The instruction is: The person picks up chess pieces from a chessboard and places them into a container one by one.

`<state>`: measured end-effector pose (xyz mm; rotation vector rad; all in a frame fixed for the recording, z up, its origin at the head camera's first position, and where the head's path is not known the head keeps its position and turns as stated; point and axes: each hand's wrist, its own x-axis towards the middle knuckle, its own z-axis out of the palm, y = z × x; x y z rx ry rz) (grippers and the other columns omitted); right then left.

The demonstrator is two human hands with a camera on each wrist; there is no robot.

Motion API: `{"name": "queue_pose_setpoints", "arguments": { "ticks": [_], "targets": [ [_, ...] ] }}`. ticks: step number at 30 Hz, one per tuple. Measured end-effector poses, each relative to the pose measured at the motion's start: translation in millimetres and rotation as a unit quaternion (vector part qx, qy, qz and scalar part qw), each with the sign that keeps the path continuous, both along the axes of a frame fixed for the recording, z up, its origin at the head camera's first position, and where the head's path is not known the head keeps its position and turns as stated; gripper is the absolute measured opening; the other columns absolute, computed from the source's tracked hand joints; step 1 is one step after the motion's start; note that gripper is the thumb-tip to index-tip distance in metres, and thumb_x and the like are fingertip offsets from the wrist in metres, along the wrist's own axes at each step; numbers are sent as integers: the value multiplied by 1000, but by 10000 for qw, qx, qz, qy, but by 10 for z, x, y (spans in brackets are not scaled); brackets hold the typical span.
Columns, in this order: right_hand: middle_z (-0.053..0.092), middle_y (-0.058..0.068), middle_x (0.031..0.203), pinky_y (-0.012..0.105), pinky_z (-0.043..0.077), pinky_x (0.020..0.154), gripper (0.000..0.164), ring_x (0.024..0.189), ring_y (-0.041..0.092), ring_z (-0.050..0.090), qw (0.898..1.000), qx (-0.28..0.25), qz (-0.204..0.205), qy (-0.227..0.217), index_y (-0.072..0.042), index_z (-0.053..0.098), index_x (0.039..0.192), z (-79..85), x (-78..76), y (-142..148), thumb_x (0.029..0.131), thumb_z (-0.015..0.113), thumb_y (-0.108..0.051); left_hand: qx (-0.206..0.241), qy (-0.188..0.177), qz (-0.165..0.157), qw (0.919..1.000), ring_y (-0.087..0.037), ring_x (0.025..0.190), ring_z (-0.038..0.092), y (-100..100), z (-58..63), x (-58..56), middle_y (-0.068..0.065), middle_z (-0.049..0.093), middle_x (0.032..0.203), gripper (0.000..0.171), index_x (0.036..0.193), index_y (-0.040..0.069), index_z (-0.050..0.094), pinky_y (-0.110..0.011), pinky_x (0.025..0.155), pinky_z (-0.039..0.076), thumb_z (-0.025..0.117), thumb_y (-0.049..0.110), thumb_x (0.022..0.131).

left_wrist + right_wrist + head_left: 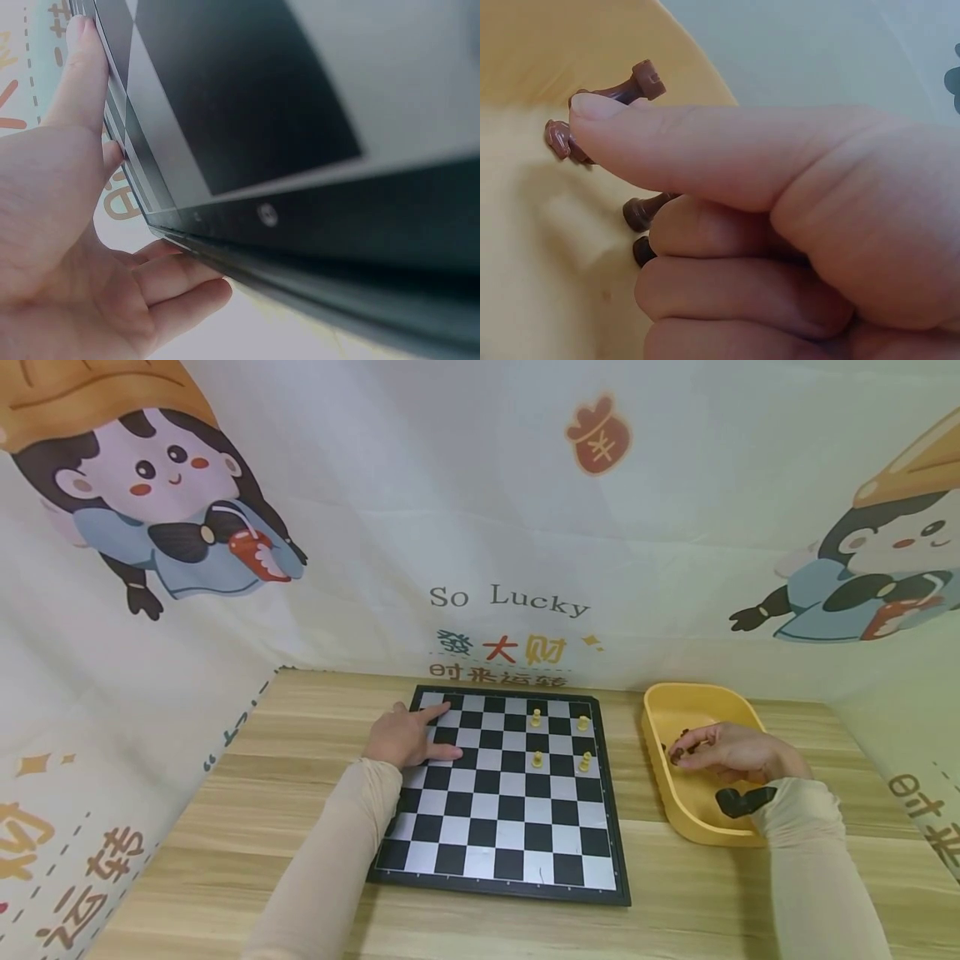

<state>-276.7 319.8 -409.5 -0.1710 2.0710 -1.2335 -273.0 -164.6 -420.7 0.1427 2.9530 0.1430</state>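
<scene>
My left hand (401, 735) rests at the left side of a black-and-white chessboard (480, 818), thumb and index finger stretched over its squares. In the left wrist view its other fingers (176, 277) lie along the board's outer edge. My right hand (738, 752) is inside a yellow tray (705, 835), its fingers curled. Thumb and fingers pinch dark brown chess pieces; a rook (649, 79) and a knight (557, 139) show by the thumb tip. Below them, the base of another brown piece (636, 215) pokes out beside the curled fingers, which hide the rest.
Several pale yellow chess pieces, among them one pawn-like piece (537, 760), stand on the right half of the board. A wooden table (225, 827) carries board and tray. Behind it hangs a printed white cloth (360, 527), which also covers the sides.
</scene>
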Motion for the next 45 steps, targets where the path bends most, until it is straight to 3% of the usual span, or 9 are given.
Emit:
{"name": "queue_pose_setpoints", "arguments": {
  "ticks": [13, 20, 26, 32, 39, 45],
  "targets": [
    [71, -13, 82, 19, 36, 49, 13, 49, 1, 39, 10000, -50, -23, -5, -17, 76, 109, -5, 17, 11, 97, 70, -17, -75, 75, 2, 9999, -27, 83, 54, 8, -19, -8, -32, 59, 134, 97, 158, 33, 38, -32, 60, 43, 66, 78, 77],
    [55, -15, 67, 20, 36, 51, 36, 47, 3, 36, 9994, 179, -222, 209, -5, 67, 130, 4, 39, 15, 96, 71, -18, -65, 31, 26, 10000, -27, 84, 54, 7, -26, -15, -33, 57, 135, 97, 158, 34, 37, -33, 62, 44, 66, 78, 77],
    [64, -14, 83, 21, 37, 54, 47, 52, 3, 39, 9986, 234, -180, 436, 4, 60, 136, -15, 35, 9, 96, 71, -19, -63, 11, 45, 10000, -27, 86, 54, 3, -47, -19, -31, 58, 133, 98, 158, 34, 37, -32, 62, 44, 66, 79, 76],
    [45, -13, 63, 21, 33, 50, 46, 47, 5, 34, 9971, 390, -195, 622, 3, 61, 133, 49, 52, -19, 95, 71, -21, -96, 4, 5, 10000, -29, 92, 55, -4, -42, -17, -32, 57, 138, 98, 159, 34, 37, -35, 67, 48, 65, 79, 77],
    [58, -7, 78, 23, 32, 50, 45, 48, 7, 32, 9921, 481, -444, 1066, 2, 62, 130, 170, 65, -101, 98, 69, -28, -80, 27, 19, 10000, -28, 90, 55, -14, -29, -8, -32, 57, 138, 97, 159, 33, 37, -34, 64, 46, 66, 78, 77],
    [61, -3, 83, 24, 33, 51, 44, 48, 8, 33, 9839, 813, -622, 1465, -2, 63, 130, 299, 108, -242, 99, 68, -32, -73, 37, -34, 10000, -33, 103, 59, -11, -24, -6, -32, 55, 143, 97, 159, 33, 36, -39, 74, 53, 65, 78, 78]
  ]
}}
